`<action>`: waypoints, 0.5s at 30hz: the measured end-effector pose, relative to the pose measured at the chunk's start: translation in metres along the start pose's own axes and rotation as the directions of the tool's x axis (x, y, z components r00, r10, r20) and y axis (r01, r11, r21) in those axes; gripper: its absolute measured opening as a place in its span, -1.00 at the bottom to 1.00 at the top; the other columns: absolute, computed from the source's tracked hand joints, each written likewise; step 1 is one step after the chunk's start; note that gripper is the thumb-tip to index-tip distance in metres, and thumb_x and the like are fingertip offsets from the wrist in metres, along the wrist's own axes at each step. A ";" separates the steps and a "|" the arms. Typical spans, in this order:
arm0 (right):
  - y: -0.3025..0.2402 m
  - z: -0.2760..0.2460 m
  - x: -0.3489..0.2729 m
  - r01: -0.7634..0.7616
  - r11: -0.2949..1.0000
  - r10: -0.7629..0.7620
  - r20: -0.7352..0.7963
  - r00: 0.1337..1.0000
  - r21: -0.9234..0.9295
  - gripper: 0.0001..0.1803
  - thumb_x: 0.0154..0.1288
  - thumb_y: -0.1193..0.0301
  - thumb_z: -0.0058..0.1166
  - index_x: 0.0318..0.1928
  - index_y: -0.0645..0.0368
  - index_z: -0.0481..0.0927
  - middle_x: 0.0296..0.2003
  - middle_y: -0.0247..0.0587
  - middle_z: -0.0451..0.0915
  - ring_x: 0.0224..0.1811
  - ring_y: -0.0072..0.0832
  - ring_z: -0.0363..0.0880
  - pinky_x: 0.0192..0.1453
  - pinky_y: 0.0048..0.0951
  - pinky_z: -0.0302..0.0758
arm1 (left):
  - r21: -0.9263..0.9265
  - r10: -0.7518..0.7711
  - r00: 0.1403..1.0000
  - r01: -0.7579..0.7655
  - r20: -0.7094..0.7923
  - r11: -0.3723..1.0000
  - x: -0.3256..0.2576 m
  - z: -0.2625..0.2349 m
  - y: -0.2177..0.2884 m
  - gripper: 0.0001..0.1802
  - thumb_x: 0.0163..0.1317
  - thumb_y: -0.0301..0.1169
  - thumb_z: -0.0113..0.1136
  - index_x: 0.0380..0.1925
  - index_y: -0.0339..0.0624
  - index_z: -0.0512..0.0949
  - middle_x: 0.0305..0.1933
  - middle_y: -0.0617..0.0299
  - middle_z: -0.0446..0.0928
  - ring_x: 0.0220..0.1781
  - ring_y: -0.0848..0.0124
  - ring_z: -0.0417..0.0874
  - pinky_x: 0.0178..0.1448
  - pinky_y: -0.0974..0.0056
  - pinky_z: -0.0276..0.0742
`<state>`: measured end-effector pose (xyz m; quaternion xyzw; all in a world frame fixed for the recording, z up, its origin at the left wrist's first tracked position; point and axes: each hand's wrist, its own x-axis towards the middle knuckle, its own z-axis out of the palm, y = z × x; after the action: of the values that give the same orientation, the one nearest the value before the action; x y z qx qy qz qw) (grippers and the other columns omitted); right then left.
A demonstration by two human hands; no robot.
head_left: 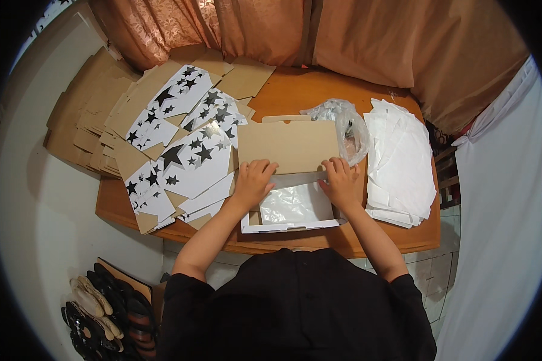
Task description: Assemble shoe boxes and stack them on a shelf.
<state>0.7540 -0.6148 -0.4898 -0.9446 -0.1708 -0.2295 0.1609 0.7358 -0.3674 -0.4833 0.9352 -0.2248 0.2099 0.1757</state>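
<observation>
Before me on the table is a cardboard box (pixel 256 228), white outside and brown inside, with its brown lid (pixel 289 144) folded back away from me. Inside lies a flat white packet in shiny clear plastic (pixel 295 203); what it holds cannot be made out. My left hand (pixel 255 180) curls its fingers over the left corner where lid and box meet. At the opposite corner my right hand (pixel 341 182) grips in the same way, thumb toward the inside.
Flat cardboard blanks printed with black stars (pixel 186 153) spread over the left side, with plain brown ones (pixel 90 120) stacked behind. A clear plastic bag (pixel 349 123) sits behind the box. White paper sheets (pixel 399 162) are piled at right. Shoes (pixel 105 310) stand low at left.
</observation>
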 end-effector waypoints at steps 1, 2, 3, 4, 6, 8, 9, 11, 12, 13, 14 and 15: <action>0.001 0.001 0.002 -0.001 1.000 0.001 0.000 1.000 0.000 -0.75 -0.03 0.40 0.18 -0.28 -0.05 0.48 -0.19 -0.46 0.46 0.08 -0.43 0.37 0.22 0.16 -0.06 | 0.000 0.001 1.000 -0.001 0.001 1.000 0.004 0.001 -0.002 -0.60 -0.14 -0.37 0.36 -0.23 -0.01 0.47 -0.19 0.29 0.44 -0.09 0.33 0.43 -0.05 0.20 0.21; 0.004 0.004 0.004 0.022 1.000 -0.022 0.024 0.999 -0.001 -0.77 -0.02 0.40 0.19 -0.30 -0.05 0.48 -0.22 -0.46 0.47 0.02 -0.45 0.40 0.21 0.16 -0.03 | 0.003 -0.001 0.999 0.001 0.040 1.000 0.008 0.004 -0.006 -0.61 -0.14 -0.36 0.37 -0.24 0.01 0.48 -0.19 0.29 0.45 -0.10 0.34 0.45 -0.05 0.20 0.21; 0.007 0.007 0.006 0.044 0.999 -0.044 0.047 0.998 -0.002 -0.79 -0.02 0.41 0.19 -0.32 -0.04 0.49 -0.25 -0.46 0.48 -0.03 -0.47 0.44 0.21 0.16 0.00 | 0.007 -0.001 0.997 0.000 0.079 1.000 0.011 0.009 -0.009 -0.62 -0.14 -0.36 0.37 -0.25 0.02 0.49 -0.19 0.30 0.46 -0.10 0.34 0.46 -0.05 0.19 0.21; 0.011 0.011 0.006 0.042 0.999 -0.042 0.045 0.998 -0.003 -0.79 -0.02 0.41 0.19 -0.32 -0.04 0.49 -0.25 -0.46 0.48 -0.03 -0.47 0.44 0.21 0.16 0.00 | 0.007 0.002 0.997 -0.002 0.079 1.000 0.011 0.013 -0.012 -0.62 -0.14 -0.36 0.37 -0.25 0.02 0.49 -0.19 0.30 0.46 -0.10 0.34 0.46 -0.05 0.19 0.21; 0.016 0.015 0.005 0.116 0.992 -0.114 0.047 0.992 -0.049 -0.85 0.00 0.42 0.16 -0.36 -0.04 0.49 -0.32 -0.49 0.49 -0.14 -0.51 0.48 0.21 0.16 0.00 | -0.011 0.080 0.996 -0.080 0.036 0.997 0.008 0.020 -0.020 -0.74 -0.11 -0.38 0.33 -0.35 0.00 0.53 -0.31 0.34 0.49 -0.19 0.37 0.50 -0.10 0.22 0.25; 0.019 0.016 0.006 0.116 0.993 -0.114 0.032 0.993 -0.039 -0.88 0.02 0.43 0.14 -0.39 -0.03 0.50 -0.35 -0.50 0.50 -0.17 -0.51 0.49 0.21 0.16 0.00 | -0.020 0.118 0.993 -0.118 -0.001 0.993 0.004 0.023 -0.029 -0.81 -0.10 -0.40 0.30 -0.41 -0.01 0.54 -0.36 0.35 0.50 -0.24 0.37 0.51 -0.13 0.23 0.27; 0.019 0.015 0.005 0.113 0.993 -0.113 0.017 0.993 -0.032 -0.91 0.03 0.44 0.13 -0.42 -0.02 0.51 -0.38 -0.50 0.51 -0.20 -0.52 0.50 0.21 0.16 0.00 | -0.031 0.156 0.987 -0.157 -0.040 0.987 0.003 0.022 -0.029 -0.87 -0.08 -0.42 0.28 -0.47 -0.02 0.55 -0.41 0.37 0.50 -0.29 0.38 0.52 -0.16 0.25 0.29; 0.019 0.015 0.002 0.134 0.990 -0.133 0.013 0.991 -0.038 -0.94 0.03 0.44 0.12 -0.45 -0.02 0.51 -0.38 -0.51 0.50 -0.19 -0.52 0.50 0.21 0.16 0.01 | -0.044 0.207 0.977 -0.209 -0.048 0.977 0.000 0.018 -0.028 -0.94 -0.06 -0.43 0.21 -0.51 -0.04 0.54 -0.44 0.36 0.50 -0.31 0.39 0.52 -0.17 0.26 0.30; 0.019 0.014 0.003 0.158 0.986 -0.158 0.005 0.987 -0.045 -0.94 0.03 0.45 0.10 -0.49 -0.01 0.51 -0.39 -0.51 0.50 -0.19 -0.52 0.50 0.21 0.16 0.01 | -0.055 0.256 0.965 -0.259 -0.062 0.964 0.000 0.014 -0.026 -0.99 -0.04 -0.44 0.14 -0.55 -0.05 0.53 -0.46 0.35 0.50 -0.33 0.39 0.52 -0.18 0.27 0.31; 0.019 0.012 0.002 0.158 0.986 -0.158 0.007 0.987 -0.045 -0.94 0.03 0.45 0.10 -0.49 -0.01 0.51 -0.39 -0.51 0.50 -0.19 -0.52 0.50 0.21 0.16 0.01 | -0.056 0.256 0.965 -0.259 -0.061 0.964 -0.001 0.010 -0.025 -0.99 -0.04 -0.44 0.14 -0.55 -0.05 0.53 -0.46 0.35 0.50 -0.33 0.39 0.52 -0.18 0.27 0.31; 0.017 0.008 -0.003 0.198 0.980 -0.197 0.015 0.980 -0.015 -0.95 0.03 0.45 0.10 -0.50 -0.01 0.51 -0.38 -0.51 0.50 -0.17 -0.52 0.49 0.21 0.17 0.01 | -0.099 0.306 0.952 -0.304 0.008 0.948 -0.003 0.006 -0.023 -0.99 -0.05 -0.44 0.15 -0.56 -0.06 0.53 -0.45 0.35 0.51 -0.32 0.39 0.53 -0.19 0.27 0.32; 0.014 0.005 -0.007 0.241 0.970 -0.241 0.024 0.970 0.019 -0.95 0.02 0.45 0.10 -0.50 -0.01 0.52 -0.38 -0.51 0.50 -0.15 -0.52 0.48 0.22 0.18 0.00 | -0.143 0.352 0.933 -0.340 0.074 0.930 -0.007 0.004 -0.021 -0.98 -0.06 -0.45 0.16 -0.56 -0.07 0.52 -0.43 0.35 0.52 -0.32 0.38 0.53 -0.19 0.26 0.33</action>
<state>0.7561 -0.6273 -0.5008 -0.9184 -0.2881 -0.2337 0.1372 0.7414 -0.3489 -0.4946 0.8769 -0.4075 0.1763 0.1841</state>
